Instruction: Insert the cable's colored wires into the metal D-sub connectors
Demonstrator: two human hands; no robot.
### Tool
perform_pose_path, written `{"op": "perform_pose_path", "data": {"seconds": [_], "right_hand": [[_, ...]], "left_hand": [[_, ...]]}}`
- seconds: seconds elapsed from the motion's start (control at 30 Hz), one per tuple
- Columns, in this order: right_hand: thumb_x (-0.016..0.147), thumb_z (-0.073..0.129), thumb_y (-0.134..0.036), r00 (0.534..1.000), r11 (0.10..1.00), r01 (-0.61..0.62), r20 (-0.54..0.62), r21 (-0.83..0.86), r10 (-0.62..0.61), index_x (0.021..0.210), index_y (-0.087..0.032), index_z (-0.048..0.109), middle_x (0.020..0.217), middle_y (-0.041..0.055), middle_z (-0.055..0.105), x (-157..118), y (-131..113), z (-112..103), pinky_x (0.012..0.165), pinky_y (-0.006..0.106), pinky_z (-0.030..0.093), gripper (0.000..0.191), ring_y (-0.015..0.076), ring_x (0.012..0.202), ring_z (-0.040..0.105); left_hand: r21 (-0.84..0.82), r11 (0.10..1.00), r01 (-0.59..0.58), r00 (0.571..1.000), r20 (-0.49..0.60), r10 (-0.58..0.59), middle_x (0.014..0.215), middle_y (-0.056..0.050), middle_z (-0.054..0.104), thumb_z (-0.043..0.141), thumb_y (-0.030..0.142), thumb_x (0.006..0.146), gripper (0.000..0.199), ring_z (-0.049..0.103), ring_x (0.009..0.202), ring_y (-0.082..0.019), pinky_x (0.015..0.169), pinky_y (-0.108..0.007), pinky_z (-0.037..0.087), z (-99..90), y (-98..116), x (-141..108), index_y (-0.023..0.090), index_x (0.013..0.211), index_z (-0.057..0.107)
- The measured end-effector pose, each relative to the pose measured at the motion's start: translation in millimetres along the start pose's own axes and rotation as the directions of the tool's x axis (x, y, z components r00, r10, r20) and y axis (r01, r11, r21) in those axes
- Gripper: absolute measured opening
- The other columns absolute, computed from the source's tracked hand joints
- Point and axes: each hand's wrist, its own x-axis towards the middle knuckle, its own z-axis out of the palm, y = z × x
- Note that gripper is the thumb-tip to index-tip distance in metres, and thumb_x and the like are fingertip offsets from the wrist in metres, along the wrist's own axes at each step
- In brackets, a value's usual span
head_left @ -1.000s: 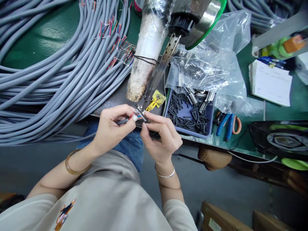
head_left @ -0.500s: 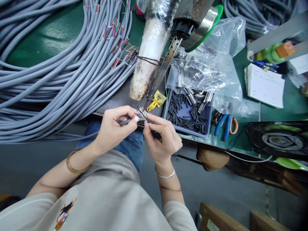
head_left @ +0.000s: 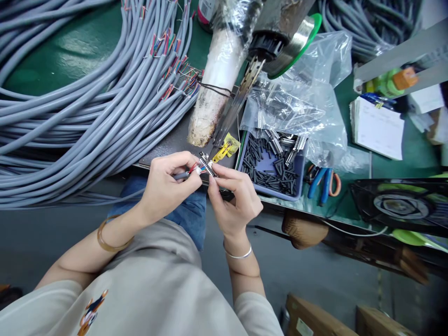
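Connector: a metal connector (head_left: 206, 164) is being held between both hands at the front edge of the counter (head_left: 80, 56), under the soldering iron (head_left: 233, 109); whether the tip is touching it cannot be told.
Left hand: the grey cable (head_left: 181, 176) is being pinched near its end by the fingers of the left hand (head_left: 168, 182).
Right hand: the connector's nearer end is being pinched by the fingers of the right hand (head_left: 235, 198).
Coloured wires: the cable is already stripped, and its wires (head_left: 192, 168) are being held at the connector; how many are joined cannot be told.
Cable bundle: bared ends are being shown by the cable bundle (head_left: 91, 116), without visible connectors.
Tray: short black tubes (head_left: 255, 161) and loose connectors (head_left: 275, 142) are being kept in the blue tray (head_left: 271, 194).
Bag: more connectors are being held in the clear bag (head_left: 336, 109), overlapping the tray's far side.
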Motion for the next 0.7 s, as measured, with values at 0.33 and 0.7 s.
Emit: {"op": "perform_pose_path", "data": {"seconds": [0.33,0.7], "right_hand": [[0.086,0.079,-0.009,0.999,0.999,-0.034,-0.022,0.029,0.034,0.093,-0.024,0.070,0.105,0.0022,0.081,9,3,3,0.084,0.029,0.066,0.019,0.0162,0.093,0.079],[0.091,0.071,-0.009,0.994,0.993,0.089,0.067,-0.075,-0.084,0.094,-0.022,0.064,0.109,0.0070,0.082,4,3,-3,0.080,0.026,0.066,0.015,0.0165,0.093,0.080]], "left_hand": [[0.029,0.999,-0.023,0.999,-0.025,0.024,0.069,0.000,0.066,0.062,0.015,0.079,0.012,0.049,0.054,-0.006,0.051,-0.018,0.039,0.9,6,6,0.015,0.067,0.062],[-0.059,0.984,0.167,0.986,0.039,-0.165,0.071,-0.002,0.068,0.067,0.014,0.072,0.011,0.051,0.056,-0.007,0.051,-0.018,0.039,-4.2,1,8,0.015,0.064,0.060]]}}
